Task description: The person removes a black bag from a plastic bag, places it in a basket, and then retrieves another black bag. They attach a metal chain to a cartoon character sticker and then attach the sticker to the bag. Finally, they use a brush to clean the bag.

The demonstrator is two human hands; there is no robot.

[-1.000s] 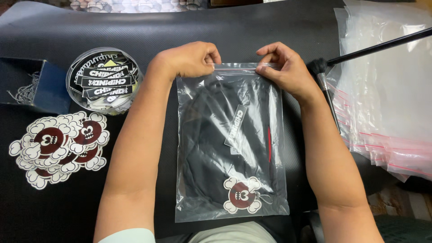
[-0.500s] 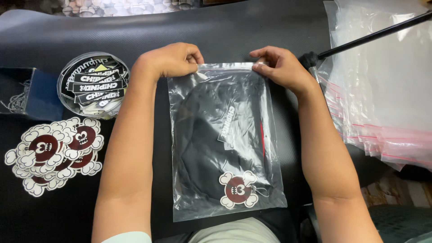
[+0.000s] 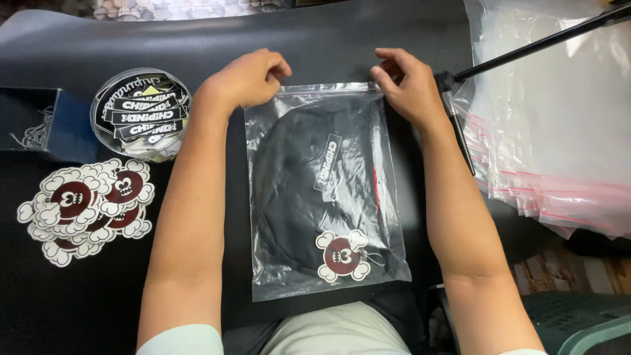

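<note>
Clear plastic bag (image 3: pixel 325 197) lies flat on the table (image 3: pixel 328 39), black garment and sticker already inside. Left hand (image 3: pixel 246 79) and right hand (image 3: pixel 407 85) pinch its top strip; whether sealed, I cannot tell.

Left hand (image 3: pixel 253 79) and right hand (image 3: pixel 407 85) pinch the clear bag's (image 3: pixel 322 190) top edge.

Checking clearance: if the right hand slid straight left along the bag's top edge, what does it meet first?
Probably the left hand, pinching the same sealed top edge of the clear plastic zip bag; the right hand has only bare strip between them.
</note>
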